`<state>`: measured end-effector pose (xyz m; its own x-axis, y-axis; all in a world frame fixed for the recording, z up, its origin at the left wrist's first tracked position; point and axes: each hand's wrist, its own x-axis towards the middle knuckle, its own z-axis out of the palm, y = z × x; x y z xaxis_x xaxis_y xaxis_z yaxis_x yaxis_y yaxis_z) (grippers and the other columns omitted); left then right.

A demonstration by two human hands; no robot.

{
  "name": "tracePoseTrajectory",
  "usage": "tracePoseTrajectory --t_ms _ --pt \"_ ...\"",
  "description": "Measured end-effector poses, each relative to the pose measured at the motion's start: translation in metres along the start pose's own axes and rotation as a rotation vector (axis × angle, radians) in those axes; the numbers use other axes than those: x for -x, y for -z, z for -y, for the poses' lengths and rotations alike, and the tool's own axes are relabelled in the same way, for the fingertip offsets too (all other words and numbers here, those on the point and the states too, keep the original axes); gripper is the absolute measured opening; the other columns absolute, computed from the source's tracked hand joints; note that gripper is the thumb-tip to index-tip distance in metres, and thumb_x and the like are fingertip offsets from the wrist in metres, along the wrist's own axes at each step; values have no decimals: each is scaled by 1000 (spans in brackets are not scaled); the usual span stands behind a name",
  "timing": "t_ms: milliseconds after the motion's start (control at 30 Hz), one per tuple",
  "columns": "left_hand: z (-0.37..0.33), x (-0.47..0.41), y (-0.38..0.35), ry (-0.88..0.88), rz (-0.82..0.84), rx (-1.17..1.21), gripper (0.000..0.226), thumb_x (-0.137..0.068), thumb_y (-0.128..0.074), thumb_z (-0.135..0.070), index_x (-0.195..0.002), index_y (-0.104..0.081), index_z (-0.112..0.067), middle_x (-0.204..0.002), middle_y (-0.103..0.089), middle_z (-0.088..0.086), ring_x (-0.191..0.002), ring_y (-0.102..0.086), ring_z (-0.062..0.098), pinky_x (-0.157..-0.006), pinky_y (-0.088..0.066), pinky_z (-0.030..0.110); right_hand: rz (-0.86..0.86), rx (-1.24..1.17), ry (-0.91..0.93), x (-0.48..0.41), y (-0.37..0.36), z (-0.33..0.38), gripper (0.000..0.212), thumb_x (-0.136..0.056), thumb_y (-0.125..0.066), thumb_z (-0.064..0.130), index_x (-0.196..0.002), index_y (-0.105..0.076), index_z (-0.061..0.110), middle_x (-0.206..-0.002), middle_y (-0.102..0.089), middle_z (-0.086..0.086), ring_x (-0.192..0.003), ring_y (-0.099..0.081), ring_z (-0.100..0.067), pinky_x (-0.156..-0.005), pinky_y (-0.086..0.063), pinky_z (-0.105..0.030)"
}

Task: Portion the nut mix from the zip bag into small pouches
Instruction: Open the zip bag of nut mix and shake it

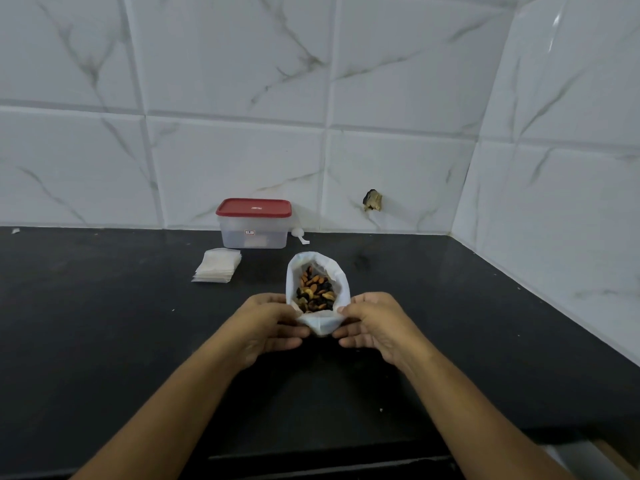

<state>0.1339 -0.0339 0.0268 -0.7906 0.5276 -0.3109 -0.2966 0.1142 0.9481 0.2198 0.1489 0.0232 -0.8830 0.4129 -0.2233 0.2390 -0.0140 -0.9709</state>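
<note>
The zip bag (341, 279), a thin, white translucent plastic film, lies on the matte black countertop (104, 323) at the centre of the head view, its mouth spread into an oval that faces the camera. Inside it sits the nut mix (315, 292): small, irregular pieces in orange-brown, pale yellow and near-black. The left hand (266, 323) grips the mouth's near rim at 8 o'clock of the oval, thumb on top and fingers curled beneath. The right hand (374, 323) grips the same rim at 4 o'clock in a matching pinch. Between the two hands the near rim is folded outward into a creased flap. At 10 o'clock from the bag, apart from it, lies a fanned stack of small pouches (217, 270), flat, square and translucent white. At 11 o'clock, against the wall, stands a rectangular clear plastic container (254, 233) with rounded corners and a red lid (253, 207). A small white object (300, 235) lies just beside the container at its 3 o'clock. The wall (242, 98) is glossy white tile with grey marble veining.
</note>
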Motion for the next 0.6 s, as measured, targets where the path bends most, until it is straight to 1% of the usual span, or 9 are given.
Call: tracePoseTrajectory --t_ms 33,100,167,233,300,367,467,533,600 --pt "1 0 2 -9 7 -66 33 -97 -64 -8 -129 -57 -12 -94 -78 16 -70 -74 20 -57 -61 30 -4 43 9 0 1 1 21 -99 -67 10 -118 -61 1 -95 -78 -21 -70 -76 -24 -55 -60 -31" --pt "2 1 6 -67 -16 -276 47 -97 -69 -23 -139 -49 -17 -96 -77 12 -70 -75 20 -59 -61 32 -20 189 67 -2 6 2 33 -100 -68 19 -126 -53 9 -104 -74 -15 -75 -77 -23 -55 -60 -31" --pt "0 -2 11 -185 -95 -464 63 -96 -70 -35 -149 -36 -29 -105 -71 5 -77 -76 19 -60 -61 30 -45 376 193 -5 11 6 44 -99 -70 31 -136 -46 26 -112 -66 -7 -85 -75 -21 -56 -58 -27" --pt "-5 -7 14 -293 -117 -590 63 -97 -68 -37 -149 -33 -39 -116 -64 -3 -89 -73 17 -64 -63 30 -22 538 318 -10 12 13 48 -98 -70 36 -141 -48 34 -121 -60 2 -95 -70 -17 -60 -61 -26" --pt "-10 -13 14 -298 -66 -628 58 -98 -65 -33 -150 -38 -39 -124 -59 -4 -98 -68 16 -68 -64 31 31 625 366 -18 8 20 43 -98 -69 34 -140 -57 34 -127 -56 5 -99 -67 -16 -65 -64 -30" --pt "-14 -20 14 -244 -18 -629 56 -98 -65 -24 -150 -44 -33 -121 -59 -3 -100 -66 17 -71 -64 31 48 685 363 -27 2 25 37 -98 -69 24 -135 -65 29 -126 -60 3 -96 -68 -16 -66 -65 -32" --pt "-18 -31 14 -194 -14 -599 66 -95 -66 -10 -153 -40 -24 -114 -58 -4 -97 -69 18 -70 -62 28 -33 800 399 -43 -1 33 36 -98 -62 11 -132 -68 21 -130 -65 0 -94 -67 -12 -66 -57 -26" --pt "-21 -37 15 -215 -58 -613 69 -94 -67 -10 -155 -37 -24 -111 -58 -4 -93 -71 17 -70 -62 27 -83 838 421 -53 0 37 37 -99 -61 9 -134 -68 19 -135 -64 -2 -102 -65 -13 -78 -55 -26" --pt "-23 -42 15 -270 -112 -694 70 -94 -67 -12 -156 -36 -26 -116 -58 -5 -88 -72 16 -70 -63 29 -114 860 444 -61 3 35 42 -96 -64 10 -137 -66 21 -140 -60 -2 -118 -61 -18 -93 -51 -29"
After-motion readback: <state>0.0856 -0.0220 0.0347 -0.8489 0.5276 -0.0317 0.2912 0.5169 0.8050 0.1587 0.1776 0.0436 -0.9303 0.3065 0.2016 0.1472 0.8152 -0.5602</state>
